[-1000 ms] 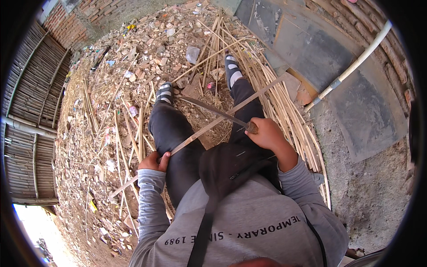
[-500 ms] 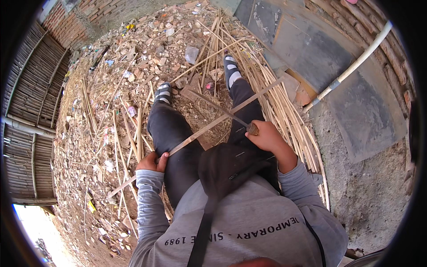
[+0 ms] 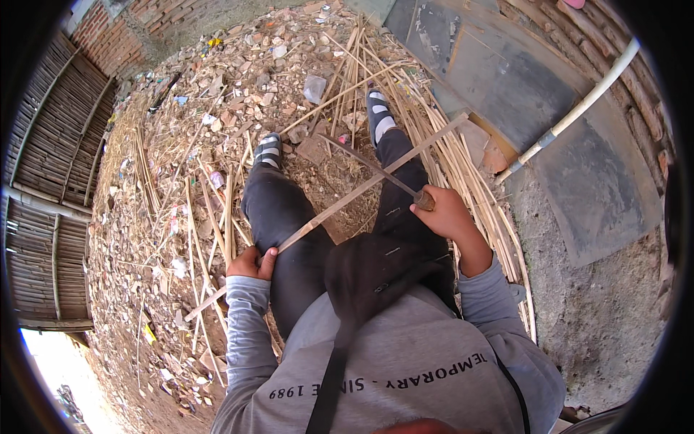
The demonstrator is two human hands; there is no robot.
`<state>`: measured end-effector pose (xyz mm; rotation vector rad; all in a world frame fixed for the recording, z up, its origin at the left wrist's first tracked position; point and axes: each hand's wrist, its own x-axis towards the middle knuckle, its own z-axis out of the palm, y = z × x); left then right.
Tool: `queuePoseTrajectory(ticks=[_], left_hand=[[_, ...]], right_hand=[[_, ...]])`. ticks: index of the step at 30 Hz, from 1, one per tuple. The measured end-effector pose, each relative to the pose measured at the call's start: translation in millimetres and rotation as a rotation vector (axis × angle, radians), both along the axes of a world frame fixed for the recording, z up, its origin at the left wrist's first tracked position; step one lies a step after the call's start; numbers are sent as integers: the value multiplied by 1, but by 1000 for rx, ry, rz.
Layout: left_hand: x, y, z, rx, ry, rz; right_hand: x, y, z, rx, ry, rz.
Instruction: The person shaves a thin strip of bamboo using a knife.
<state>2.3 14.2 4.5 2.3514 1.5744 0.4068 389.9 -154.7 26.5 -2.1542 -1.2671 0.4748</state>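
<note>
My left hand (image 3: pixel 251 264) is closed round a long, flat bamboo strip (image 3: pixel 340 205) near its lower end, thumb on top. The strip slants across my thighs, up to the right, its far end above the pile on my right. My right hand (image 3: pixel 450 217) grips the stubby handle of a knife (image 3: pixel 359 157). Its long, thin, dark blade points away and to the left, crossing the strip above my right thigh. Whether the edge bites into the bamboo is too small to tell.
More bamboo strips (image 3: pixel 463 177) lie in a long pile by my right leg, others (image 3: pixel 228 217) by my left. Rubble covers the ground. Dark sheets (image 3: pixel 506 79) and a pale pole (image 3: pixel 571 112) lean at the right; a bamboo screen (image 3: pixel 54 137) stands at the left.
My right hand has drawn the knife a little to the right, so its tip sits farther right. The strip and my left hand have shifted slightly right as well.
</note>
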Motion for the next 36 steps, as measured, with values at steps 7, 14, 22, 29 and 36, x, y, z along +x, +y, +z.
queuePoseTrajectory(ticks=[7, 14, 22, 29, 36], left_hand=[[-2, 1, -1, 0, -5, -13], [-1, 1, 3, -8, 37, 3], [-1, 3, 2, -14, 56, 8], [0, 2, 2, -13, 79, 6], [1, 0, 6, -10, 57, 2]], right_hand=[[-8, -1, -7, 37, 72, -31], [-11, -3, -13, 31, 105, -22], [-9, -4, -15, 37, 89, -16], [-9, -4, -19, 39, 88, -17], [-7, -4, -20, 21, 117, -10]])
